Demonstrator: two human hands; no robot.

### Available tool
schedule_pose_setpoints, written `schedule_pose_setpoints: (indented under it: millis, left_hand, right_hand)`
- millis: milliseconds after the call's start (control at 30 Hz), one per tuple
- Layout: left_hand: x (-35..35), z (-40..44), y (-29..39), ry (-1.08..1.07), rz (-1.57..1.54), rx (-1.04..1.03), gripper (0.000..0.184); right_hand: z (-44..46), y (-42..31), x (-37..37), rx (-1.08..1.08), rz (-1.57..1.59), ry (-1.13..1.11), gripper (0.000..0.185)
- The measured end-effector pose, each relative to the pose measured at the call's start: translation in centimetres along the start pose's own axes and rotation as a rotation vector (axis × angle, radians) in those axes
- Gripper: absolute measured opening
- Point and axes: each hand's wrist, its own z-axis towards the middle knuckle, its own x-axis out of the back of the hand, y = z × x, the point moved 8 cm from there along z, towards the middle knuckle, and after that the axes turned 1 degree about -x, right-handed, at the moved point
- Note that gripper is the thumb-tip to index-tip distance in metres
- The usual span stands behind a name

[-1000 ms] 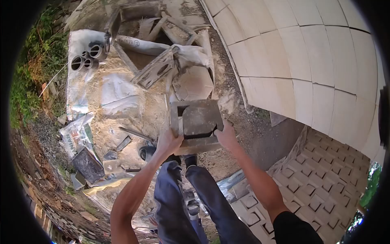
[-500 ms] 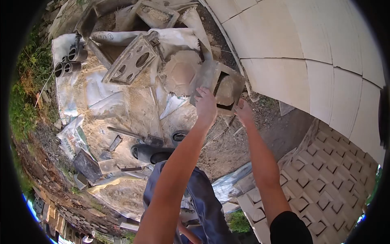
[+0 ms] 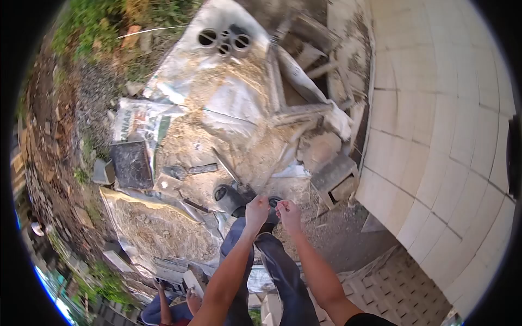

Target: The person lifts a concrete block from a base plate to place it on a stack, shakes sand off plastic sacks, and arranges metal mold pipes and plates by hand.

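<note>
My left hand (image 3: 256, 213) is above my shoes with its fingers curled closed; nothing shows in it. Close beside it, my right hand (image 3: 288, 214) has its fingers bent inward, also with no object visible. The hands are slightly apart. The hollow grey box-like block (image 3: 333, 178) rests on the ground to the right, tilted, its opening facing the right side, touched by neither hand. A long-handled tool (image 3: 227, 165) lies just past my left shoe (image 3: 229, 199).
Round pipe-like pieces (image 3: 224, 42) stand on the sheet at the top. Wooden frames (image 3: 302, 114) lie at upper right, beside a wall of pale blocks (image 3: 429, 130). At lower left are a dark slab (image 3: 131, 164) and a co-worker's hand (image 3: 193, 301) at a grey block.
Both hands have let go of the hollow block and come back towards my body. The block is now on the ground at the right. The view has turned, showing a co-worker at lower left.
</note>
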Motion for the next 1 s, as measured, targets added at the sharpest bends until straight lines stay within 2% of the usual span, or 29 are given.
schedule_pose_setpoints:
  millis: [33, 100, 200, 267, 300, 333, 367, 433, 500, 533, 600, 633, 700, 767, 833, 867, 900, 933, 967, 1000]
  left_hand:
    - [3.8, 0.7, -0.9, 0.064, -0.047, 0.107, 0.026]
    - [11.1, 2.8, -4.1, 0.262, -0.131, 0.134, 0.025]
    - [22.1, 6.0, -6.1, 0.619, -0.085, -0.026, 0.016]
    - [29.2, 7.7, -6.4, 0.832, 0.013, -0.092, 0.011]
    - [32.2, 8.6, -7.4, 0.916, 0.075, -0.128, 0.011]
    - [35.1, 9.1, -8.8, 1.021, 0.070, -0.063, 0.011]
    - [37.8, 9.5, -10.0, 1.123, 0.066, -0.001, 0.013]
    - [42.2, 10.2, -14.2, 1.266, 0.136, 0.211, 0.026]
    - [45.3, 10.9, -20.5, 1.396, 0.213, 0.564, 0.046]
    - [46.8, 11.1, -23.1, 1.412, 0.199, 0.583, 0.046]
    - [48.1, 13.7, -30.7, 1.177, -0.396, 0.658, 0.060]
    - [48.6, 15.5, -34.4, 1.134, -0.564, 0.565, 0.064]
    - [48.3, 15.7, -32.0, 1.041, -0.949, 0.434, 0.066]
    - [48.9, 17.0, -34.1, 1.020, -1.105, 0.259, 0.070]
    - [49.5, 15.9, -34.1, 1.142, -1.120, 0.210, 0.071]
    - [50.1, 15.7, -33.3, 1.150, -1.130, 0.163, 0.071]
    - [50.5, 14.7, -33.2, 1.218, -1.099, 0.221, 0.066]
    - [51.1, 14.2, -33.2, 1.282, -1.069, 0.272, 0.062]
    - [51.5, 13.9, -33.0, 1.284, -1.073, 0.235, 0.062]
    - [52.6, 15.0, -33.2, 1.184, -1.105, 0.136, 0.064]
  right_hand:
    - [0.1, -2.4, -3.5, -0.027, 0.024, -0.106, 0.019]
    - [1.0, -8.6, -9.8, 0.042, -0.112, -0.249, 0.019]
    - [4.8, -14.3, -20.6, 0.239, -0.409, -0.463, 0.018]
    - [6.5, -18.4, -27.3, 0.463, -0.302, -0.536, 0.017]
    - [7.8, -19.3, -30.6, 0.534, -0.370, -0.557, 0.016]
    - [9.2, -20.0, -33.7, 0.606, -0.433, -0.571, 0.015]
    - [9.4, -21.0, -36.4, 0.574, -0.521, -0.617, 0.016]
    - [8.8, -23.2, -41.7, 0.555, -0.629, -0.685, 0.016]
    - [8.1, -24.6, -47.4, 0.797, -0.641, -0.722, 0.018]
    - [8.1, -24.3, -50.3, 0.930, -0.583, -0.742, 0.020]
    - [7.5, -24.2, -56.2, 1.211, -0.570, -0.768, 0.025]
    - [6.8, -23.5, -58.5, 1.347, -0.622, -0.763, 0.028]
    - [7.0, -21.5, -63.8, 1.371, -0.902, -0.676, 0.034]
    - [5.5, -21.8, -65.4, 1.390, -0.992, -0.580, 0.043]
    - [5.7, -21.8, -67.1, 1.254, -1.074, -0.573, 0.052]
    - [5.9, -22.7, -67.6, 1.125, -1.022, -0.660, 0.057]
    - [5.1, -24.3, -68.0, 1.164, -1.003, -0.650, 0.057]
    - [4.5, -25.2, -68.6, 1.107, -1.058, -0.774, 0.062]
    - [4.3, -25.4, -68.3, 1.032, -1.119, -0.895, 0.068]
    - [3.9, -26.6, -67.3, 0.880, -1.086, -0.944, 0.072]
